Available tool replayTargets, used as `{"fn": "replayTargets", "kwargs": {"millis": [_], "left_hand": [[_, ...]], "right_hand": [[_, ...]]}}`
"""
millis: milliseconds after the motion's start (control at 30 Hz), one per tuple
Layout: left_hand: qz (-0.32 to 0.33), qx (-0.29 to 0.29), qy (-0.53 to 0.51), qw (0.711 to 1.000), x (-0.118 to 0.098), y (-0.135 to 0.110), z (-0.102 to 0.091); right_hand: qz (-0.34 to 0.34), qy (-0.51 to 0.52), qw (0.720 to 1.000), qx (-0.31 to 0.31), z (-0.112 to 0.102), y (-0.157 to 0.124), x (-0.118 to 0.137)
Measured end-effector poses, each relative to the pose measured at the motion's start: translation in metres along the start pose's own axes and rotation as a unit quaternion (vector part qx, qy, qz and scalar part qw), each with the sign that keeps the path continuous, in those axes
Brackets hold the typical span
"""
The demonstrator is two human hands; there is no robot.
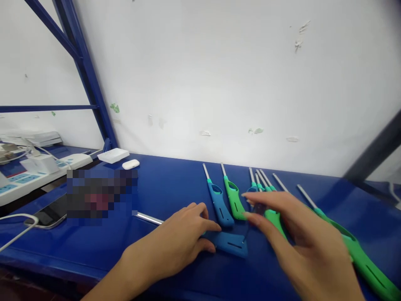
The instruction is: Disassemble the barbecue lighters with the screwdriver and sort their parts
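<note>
My left hand (178,244) lies on the blue bench, fingers curled over a blue long-nozzle lighter (230,243) that lies crosswise, its metal tube (148,218) sticking out to the left. My right hand (300,242) hovers with fingers spread above a row of lighters. In that row a blue lighter (218,203) and a green lighter (234,199) lie side by side, nozzles toward the wall. Further right several more green and blue ones are partly hidden by my right hand. One large green lighter (360,255) lies at the far right.
The blue bench (175,184) meets a white wall. At the left lie a phone (50,215) on a white cable, a white earbud case (130,164), a flat white box (113,155) and white power strips (37,171). A blue shelf frame (84,71) rises at the left.
</note>
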State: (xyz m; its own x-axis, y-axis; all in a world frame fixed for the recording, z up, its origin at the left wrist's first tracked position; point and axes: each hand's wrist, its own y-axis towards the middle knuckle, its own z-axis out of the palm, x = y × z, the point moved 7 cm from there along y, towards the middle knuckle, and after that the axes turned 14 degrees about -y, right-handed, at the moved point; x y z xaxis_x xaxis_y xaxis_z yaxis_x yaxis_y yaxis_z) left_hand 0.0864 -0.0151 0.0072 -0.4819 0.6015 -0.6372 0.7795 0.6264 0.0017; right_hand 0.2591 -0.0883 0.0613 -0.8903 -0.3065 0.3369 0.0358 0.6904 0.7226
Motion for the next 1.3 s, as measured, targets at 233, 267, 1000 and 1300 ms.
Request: {"fn": "replayTargets", "kwargs": {"millis": [233,267,1000,1300], "left_hand": [[0.008,-0.009,0.000,1.000,-0.001,0.000,-0.001],[0.008,-0.009,-0.001,1.000,-0.002,0.000,-0.002],[-0.034,-0.015,0.063,0.997,0.005,0.004,0.023],[0.069,-0.024,0.064,0.995,-0.019,0.006,0.020]], "right_hand": [[-0.003,-0.011,1.000,-0.009,0.000,0.000,-0.004],[-0.005,-0.018,1.000,-0.018,-0.002,0.000,-0.004],[-0.010,0.091,0.994,0.056,0.002,0.004,0.001],[0.057,0.075,0.996,0.007,0.001,0.003,-0.014]]}}
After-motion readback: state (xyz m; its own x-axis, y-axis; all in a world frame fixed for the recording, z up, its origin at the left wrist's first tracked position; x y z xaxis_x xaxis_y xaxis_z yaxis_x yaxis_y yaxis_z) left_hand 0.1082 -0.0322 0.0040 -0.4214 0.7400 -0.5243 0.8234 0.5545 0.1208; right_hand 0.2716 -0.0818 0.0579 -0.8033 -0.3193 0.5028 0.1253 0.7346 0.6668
